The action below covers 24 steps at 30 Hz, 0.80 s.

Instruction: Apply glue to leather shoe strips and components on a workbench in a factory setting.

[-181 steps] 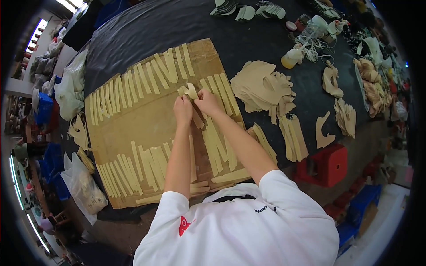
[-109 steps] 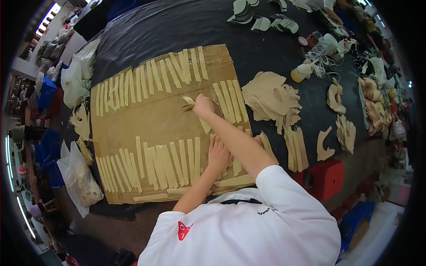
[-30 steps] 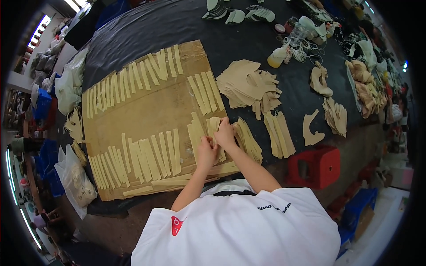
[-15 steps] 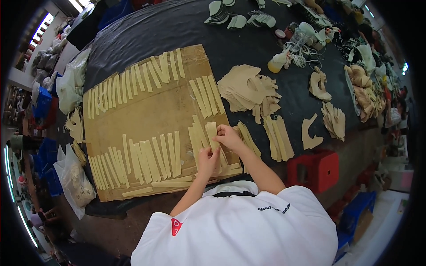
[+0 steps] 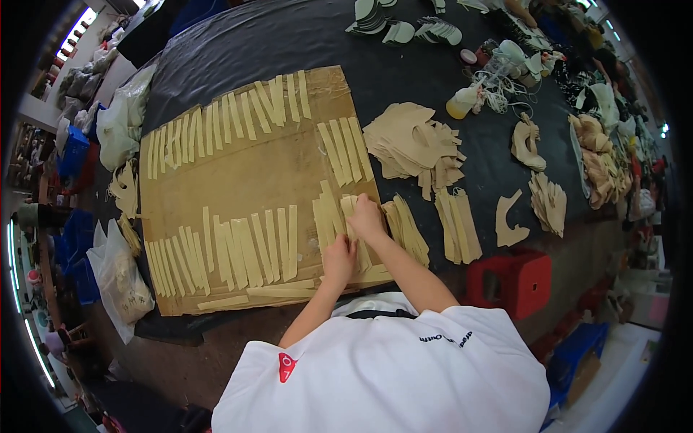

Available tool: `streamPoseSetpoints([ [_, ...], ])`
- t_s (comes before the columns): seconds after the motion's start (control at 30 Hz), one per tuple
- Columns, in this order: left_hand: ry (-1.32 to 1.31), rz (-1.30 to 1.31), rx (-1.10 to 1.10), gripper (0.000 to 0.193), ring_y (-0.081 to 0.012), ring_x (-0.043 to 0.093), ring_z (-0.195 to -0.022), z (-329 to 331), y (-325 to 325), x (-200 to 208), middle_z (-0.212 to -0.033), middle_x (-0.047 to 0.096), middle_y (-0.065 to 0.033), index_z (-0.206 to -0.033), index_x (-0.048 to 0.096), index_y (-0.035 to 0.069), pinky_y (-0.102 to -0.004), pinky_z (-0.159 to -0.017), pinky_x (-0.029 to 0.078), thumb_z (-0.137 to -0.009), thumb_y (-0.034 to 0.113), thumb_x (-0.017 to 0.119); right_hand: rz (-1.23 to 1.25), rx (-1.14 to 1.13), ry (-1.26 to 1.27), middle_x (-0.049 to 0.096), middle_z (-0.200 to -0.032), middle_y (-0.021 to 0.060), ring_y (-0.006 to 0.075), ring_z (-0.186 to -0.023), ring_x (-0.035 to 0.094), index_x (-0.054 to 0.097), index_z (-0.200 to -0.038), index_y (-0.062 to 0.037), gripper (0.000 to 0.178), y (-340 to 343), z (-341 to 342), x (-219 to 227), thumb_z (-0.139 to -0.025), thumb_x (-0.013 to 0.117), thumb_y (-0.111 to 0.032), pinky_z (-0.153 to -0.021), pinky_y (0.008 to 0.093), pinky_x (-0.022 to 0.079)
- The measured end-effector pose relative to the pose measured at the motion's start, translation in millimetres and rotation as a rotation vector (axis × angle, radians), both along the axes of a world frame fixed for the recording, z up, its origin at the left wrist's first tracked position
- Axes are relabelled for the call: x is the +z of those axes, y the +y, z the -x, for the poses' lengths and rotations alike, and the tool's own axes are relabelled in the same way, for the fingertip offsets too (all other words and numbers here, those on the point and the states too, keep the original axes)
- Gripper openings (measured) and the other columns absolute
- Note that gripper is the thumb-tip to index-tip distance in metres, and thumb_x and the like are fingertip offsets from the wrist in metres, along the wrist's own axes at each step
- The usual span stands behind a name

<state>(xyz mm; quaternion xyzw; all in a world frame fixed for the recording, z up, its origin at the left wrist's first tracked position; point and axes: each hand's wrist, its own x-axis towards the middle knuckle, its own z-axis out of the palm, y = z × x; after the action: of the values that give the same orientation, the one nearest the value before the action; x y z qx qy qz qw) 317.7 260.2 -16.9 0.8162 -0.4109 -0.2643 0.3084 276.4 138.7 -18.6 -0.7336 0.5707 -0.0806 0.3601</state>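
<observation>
A pale yellow strip [image 5: 349, 207] stands out among other strips at the near right of a brown cardboard sheet [image 5: 224, 187]. My right hand [image 5: 368, 219] is closed at its upper part, with the fingers curled over the strip. Lower down, my left hand [image 5: 338, 260] is closed by the strip's near end, and its fingertips are partly hidden. Several similar strips [image 5: 326, 216] lie just left of the hands. More strips stand in rows along the sheet's far side [image 5: 227, 121] and near side [image 5: 249, 252].
A pile of beige cut pieces [image 5: 411, 141] lies right of the cardboard on the black table cover [image 5: 289, 43]. Bundled strips [image 5: 406, 229] sit beside my right forearm. A red stool [image 5: 509, 283] stands at the near right, and a clear plastic bag [image 5: 119, 281] hangs at the left edge.
My right hand has curled further over the strip's upper part, covering more of it. My left hand stays near the lower end. The whole view has shifted slightly.
</observation>
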Motion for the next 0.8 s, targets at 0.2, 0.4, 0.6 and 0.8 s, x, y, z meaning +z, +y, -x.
streamPoseSetpoints([
  [0.2, -0.023, -0.088, -0.045, 0.026, -0.0365, 0.06, -0.07, 1, -3, 14, -0.074, 0.06, -0.0211, -0.084, 0.052, 0.0, -0.043, -0.062, 0.047, -0.078, 0.021, 0.066, -0.154, 0.068, -0.051, 0.062, -0.083, 0.0185, 0.0322, -0.083, 0.061, 0.058, -0.08, 0.0034, 0.028, -7, 3, 8, -0.061, 0.071, -0.013, -0.073, 0.0384, 0.049],
  [0.4, -0.248, 0.341, 0.059, 0.039, -0.0299, 0.059, -0.075, -4, -6, 8, -0.082, 0.057, -0.0168, -0.105, 0.043, -0.002, -0.0367, -0.064, 0.047, -0.077, 0.01, 0.067, -0.268, 0.014, -0.426, 0.062, -0.086, 0.015, 0.0258, -0.077, 0.061, 0.059, -0.091, 0.0022, 0.029, 3, 18, 36, -0.066, 0.067, -0.01, -0.07, 0.0336, 0.048],
  [0.6, 0.949, 0.335, 0.288, 0.02, -0.017, 0.055, -0.06, -15, -9, 7, -0.068, 0.056, -0.0122, -0.095, 0.05, -0.002, -0.0282, -0.057, 0.046, -0.084, 0.009, 0.061, -0.4, 0.215, -0.6, 0.06, -0.088, 0.018, 0.0301, -0.08, 0.06, 0.056, -0.093, 0.003, 0.026, -23, -12, 4, -0.068, 0.062, -0.003, -0.069, 0.0345, 0.047],
  [0.8, 0.342, -0.175, 0.182, 0.034, -0.0356, 0.062, -0.065, -26, -16, 26, -0.065, 0.06, -0.0219, -0.076, 0.058, -0.005, -0.0429, -0.06, 0.049, -0.088, 0.026, 0.055, 0.159, 0.269, -0.138, 0.052, -0.091, 0.0222, 0.0389, -0.096, 0.05, 0.054, -0.088, 0.0051, 0.026, -19, -38, -6, -0.067, 0.067, -0.004, -0.083, 0.0425, 0.044],
])
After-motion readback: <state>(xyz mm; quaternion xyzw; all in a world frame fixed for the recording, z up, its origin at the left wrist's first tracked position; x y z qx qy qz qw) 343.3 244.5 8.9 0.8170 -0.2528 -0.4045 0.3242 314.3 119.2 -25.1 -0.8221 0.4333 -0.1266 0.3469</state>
